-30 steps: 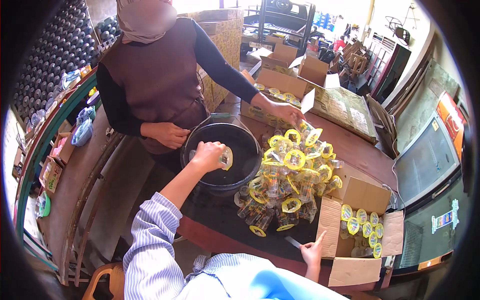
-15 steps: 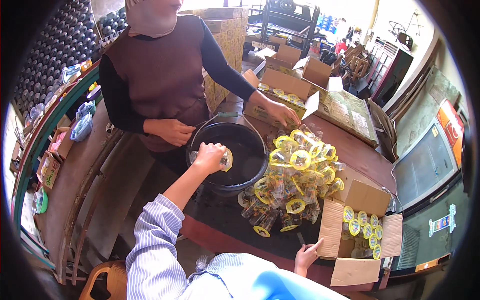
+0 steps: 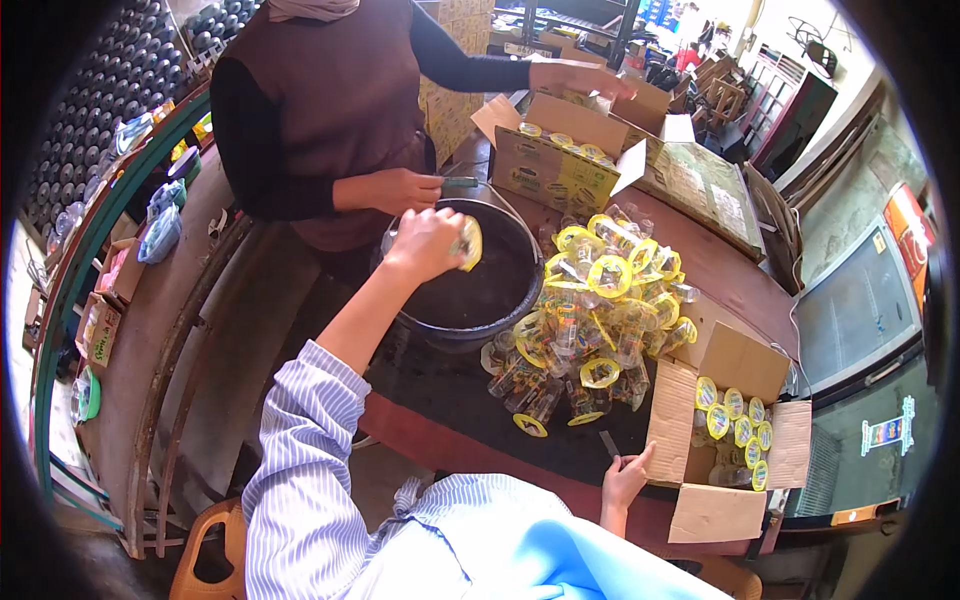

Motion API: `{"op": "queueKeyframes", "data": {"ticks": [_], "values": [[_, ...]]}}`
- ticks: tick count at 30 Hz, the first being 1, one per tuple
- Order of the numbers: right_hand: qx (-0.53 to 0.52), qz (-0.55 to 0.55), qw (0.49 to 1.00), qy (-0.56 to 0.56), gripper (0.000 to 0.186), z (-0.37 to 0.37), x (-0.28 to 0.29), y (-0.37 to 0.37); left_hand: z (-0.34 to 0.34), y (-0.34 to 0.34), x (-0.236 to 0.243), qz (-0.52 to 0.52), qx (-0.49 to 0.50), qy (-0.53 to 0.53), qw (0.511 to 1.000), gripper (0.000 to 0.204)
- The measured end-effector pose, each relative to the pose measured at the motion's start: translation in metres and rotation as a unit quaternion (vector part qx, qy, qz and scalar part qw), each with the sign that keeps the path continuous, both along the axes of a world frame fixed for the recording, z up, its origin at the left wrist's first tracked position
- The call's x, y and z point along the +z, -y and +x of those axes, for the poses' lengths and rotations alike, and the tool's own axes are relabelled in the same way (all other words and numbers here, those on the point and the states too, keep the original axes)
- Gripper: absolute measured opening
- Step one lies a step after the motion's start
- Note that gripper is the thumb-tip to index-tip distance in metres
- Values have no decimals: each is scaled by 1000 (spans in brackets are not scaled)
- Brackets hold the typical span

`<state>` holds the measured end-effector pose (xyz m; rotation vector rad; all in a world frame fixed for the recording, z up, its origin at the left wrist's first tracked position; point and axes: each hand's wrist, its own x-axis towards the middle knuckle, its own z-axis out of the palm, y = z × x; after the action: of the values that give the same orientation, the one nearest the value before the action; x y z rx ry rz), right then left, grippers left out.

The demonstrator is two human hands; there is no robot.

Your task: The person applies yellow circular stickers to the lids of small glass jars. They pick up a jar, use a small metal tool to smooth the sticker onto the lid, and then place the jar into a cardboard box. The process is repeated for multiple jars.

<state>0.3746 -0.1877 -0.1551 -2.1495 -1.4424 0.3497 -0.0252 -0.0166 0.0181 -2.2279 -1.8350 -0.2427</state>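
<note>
My left hand [image 3: 425, 243] holds a clear plastic cup with a yellow-rimmed lid [image 3: 467, 245] over the dark bucket [image 3: 505, 290]. My right hand [image 3: 626, 478] grips a thin flat grey blade [image 3: 608, 441] at the table's front, beside the open carton [image 3: 730, 515] of yellow-lidded cups [image 3: 718, 420]. A loose heap of similar cups [image 3: 610, 340] lies on a black mat between bucket and carton. Across from me a person in a brown vest [image 3: 340, 120] has one hand [image 3: 405, 190] by the bucket's handle, the other raised over the back cartons.
More open cartons [image 3: 555, 160] stand at the back, beside a worn board [image 3: 700, 205]. A glass-topped appliance [image 3: 860, 330] is at right. A curved ledge [image 3: 140, 420] and railing with baskets [image 3: 160, 230] run along the left. An orange plastic chair [image 3: 200, 560] is at lower left.
My left hand has risen slightly with its cup. The other person's right-side hand has lifted from the cup heap toward the back cartons; their other hand has moved right and up.
</note>
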Motion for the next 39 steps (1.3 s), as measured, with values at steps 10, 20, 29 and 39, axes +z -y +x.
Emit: {"op": "queueKeyframes", "data": {"ticks": [10,20,29,39], "values": [[19,22,999,-13,78,4,2,-2,0,-10,3,-164,75,-135,974,27],[29,34,999,-18,78,5,0,1,7,-28,6,70,-251,-312,913,8],[35,60,997,-37,74,8,-3,-2,5,-22,18,-52,-48,-49,996,38],[68,-27,997,-36,75,17,5,3,105,-71,-15,-63,-55,430,899,80]]}}
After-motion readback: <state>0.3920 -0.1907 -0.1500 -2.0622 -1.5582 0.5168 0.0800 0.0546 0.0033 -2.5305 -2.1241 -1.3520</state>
